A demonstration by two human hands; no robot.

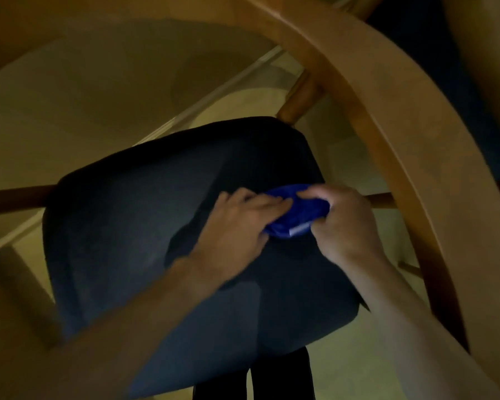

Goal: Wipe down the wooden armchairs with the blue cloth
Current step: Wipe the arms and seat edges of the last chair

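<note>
- The right hand point(345, 223) curls its fingers and thumb around the right end of the blue cloth point(296, 210), gripping it.
- The left hand point(240, 223) lays its fingers, nearly straight, across the cloth's left side; motion blur hides whether the thumb pinches the fabric beneath.
- The blue cloth is bunched between the two hands, with a pale tag or edge showing at its lower right, and it sits over the right rear part of the dark seat cushion point(145, 232).
- Both bare forearms reach up from the bottom of the view across the cushion.
- The cushion belongs to a wooden armchair; its curved wooden armrest point(410, 157) sweeps down just right of the hands.
- A dark wooden rail point(15, 197) runs out from the cushion's left side.
- Pale flooring point(98, 90) lies beneath the chair.
</note>
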